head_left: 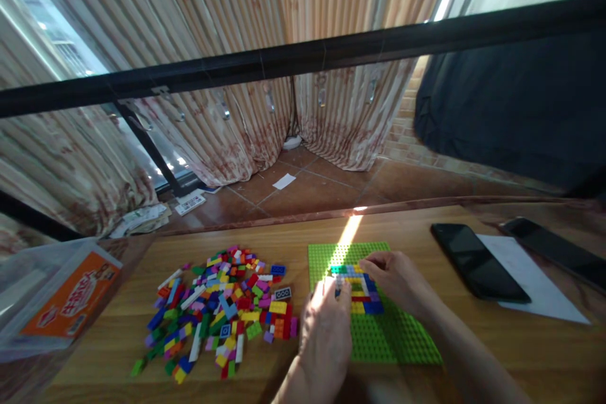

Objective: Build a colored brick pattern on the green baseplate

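A green studded baseplate [398,341] lies on the wooden table, carrying a low structure of toy building bricks [374,307] in blue, yellow, red and white. My left hand [326,325] is at the structure's left side, fingers bent together and partly washed out by sunlight. At its far right corner, my right hand [392,274] has thumb and fingers closed in a pinch on the bricks. Whatever small piece either hand holds is hidden by the fingers. Left of the baseplate spreads a pile of loose toy bricks [227,306] in many colours.
A clear plastic box [95,252] with an orange label stands at the left. To the right lie a black phone [478,262], a white paper sheet [544,290] and a second dark device [558,246]. A dark rail [293,62] crosses beyond the table, before curtains [227,6].
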The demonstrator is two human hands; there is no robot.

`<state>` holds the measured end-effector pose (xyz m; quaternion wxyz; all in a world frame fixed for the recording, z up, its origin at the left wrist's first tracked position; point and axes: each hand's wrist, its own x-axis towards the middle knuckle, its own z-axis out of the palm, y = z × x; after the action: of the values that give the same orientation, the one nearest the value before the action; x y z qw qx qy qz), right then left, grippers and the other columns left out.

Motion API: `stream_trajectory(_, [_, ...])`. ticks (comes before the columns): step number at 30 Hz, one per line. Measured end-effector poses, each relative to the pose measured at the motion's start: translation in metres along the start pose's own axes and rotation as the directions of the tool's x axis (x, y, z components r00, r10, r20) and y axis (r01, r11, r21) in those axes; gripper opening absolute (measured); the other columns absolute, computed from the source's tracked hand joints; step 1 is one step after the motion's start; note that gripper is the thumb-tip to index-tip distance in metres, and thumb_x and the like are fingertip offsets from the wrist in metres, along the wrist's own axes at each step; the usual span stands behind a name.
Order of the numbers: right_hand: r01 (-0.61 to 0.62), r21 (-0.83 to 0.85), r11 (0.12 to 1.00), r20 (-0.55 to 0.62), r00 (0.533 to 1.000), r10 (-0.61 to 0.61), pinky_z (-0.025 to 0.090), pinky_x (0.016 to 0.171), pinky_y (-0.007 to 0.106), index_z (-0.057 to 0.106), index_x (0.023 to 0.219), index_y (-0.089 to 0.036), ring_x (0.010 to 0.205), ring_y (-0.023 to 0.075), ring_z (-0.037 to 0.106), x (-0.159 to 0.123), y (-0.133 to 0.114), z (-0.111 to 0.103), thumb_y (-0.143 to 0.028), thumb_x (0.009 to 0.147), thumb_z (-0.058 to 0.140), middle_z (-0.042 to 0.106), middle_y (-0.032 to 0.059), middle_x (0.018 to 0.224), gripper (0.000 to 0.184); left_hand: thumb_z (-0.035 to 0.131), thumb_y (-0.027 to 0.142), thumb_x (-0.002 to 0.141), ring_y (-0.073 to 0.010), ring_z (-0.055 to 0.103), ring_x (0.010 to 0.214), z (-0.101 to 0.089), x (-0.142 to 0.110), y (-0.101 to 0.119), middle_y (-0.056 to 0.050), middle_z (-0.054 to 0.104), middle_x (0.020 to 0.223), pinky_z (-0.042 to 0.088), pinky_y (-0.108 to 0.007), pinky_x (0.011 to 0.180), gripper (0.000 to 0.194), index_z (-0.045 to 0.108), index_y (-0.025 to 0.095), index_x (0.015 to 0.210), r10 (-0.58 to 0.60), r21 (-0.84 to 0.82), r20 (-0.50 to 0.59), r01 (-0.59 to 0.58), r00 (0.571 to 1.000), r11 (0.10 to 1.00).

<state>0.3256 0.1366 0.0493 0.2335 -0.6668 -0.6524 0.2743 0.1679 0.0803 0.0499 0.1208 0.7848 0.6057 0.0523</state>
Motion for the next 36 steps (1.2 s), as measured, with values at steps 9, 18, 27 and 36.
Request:
stream_trajectory(9, [-0.041, -0.003, 0.999, -0.04, 0.998, 0.04, 0.037, 0.053, 0.025, 0.07, 0.071, -0.019, 0.061, 0.0176, 0.061, 0.002, 0.015, -0.011, -0.042, 0.077, 0.05, 0.069, 0.0034, 0.066, 0.031, 0.034, 0.018, 0.091, -0.0206, 0.057, 0.096, 0.014, -0.003, -0.024, -0.007, 0.062, 0.106, 0.048, -0.03, 0.082, 0.04, 0.057, 0.028, 0.123, 0.003, -0.455, -0.17, -0.081, 0.986, 0.887])
stream_trajectory(18, [-0.069, -0.166, 0.984, 0.097, 0.992, 0.086, 0.035, 0.05, 0.026, 0.067, 0.076, -0.019, 0.057, 0.0171, 0.06, -0.007, 0.017, 0.0, -0.042, 0.08, 0.049, 0.069, 0.0041, 0.065, 0.029, 0.031, 0.023, 0.092, -0.0227, 0.057, 0.093, 0.008, -0.003, -0.019, -0.01, 0.061, 0.107, 0.048, -0.031, 0.077, 0.041, 0.054, 0.023, 0.126, -0.049, -0.6, -0.074, -0.005, 0.996, 0.8])
stream_trajectory(27, [-0.095, -0.18, 0.979, 0.064, 0.992, 0.107, 0.042, 0.057, 0.03, 0.071, 0.081, -0.023, 0.067, 0.0231, 0.067, 0.009, 0.037, 0.008, -0.048, 0.078, 0.047, 0.074, 0.0054, 0.074, 0.035, 0.034, 0.015, 0.086, -0.0238, 0.057, 0.1, 0.004, -0.009, -0.021, -0.011, 0.061, 0.111, 0.047, -0.033, 0.086, 0.045, 0.053, 0.02, 0.126, -0.031, -0.578, -0.112, -0.04, 0.993, 0.815])
stream_trajectory(36, [-0.157, -0.169, 0.973, -0.128, 0.982, 0.137, 0.045, 0.054, 0.031, 0.073, 0.085, -0.024, 0.067, 0.0262, 0.068, 0.015, 0.026, 0.007, -0.055, 0.077, 0.044, 0.075, 0.0068, 0.077, 0.043, 0.044, 0.013, 0.083, -0.0178, 0.06, 0.09, -0.044, -0.018, -0.111, -0.004, 0.067, 0.094, 0.046, -0.03, 0.083, 0.025, 0.066, 0.02, 0.092, -0.203, -0.49, -0.293, 0.036, 0.934, 0.871])
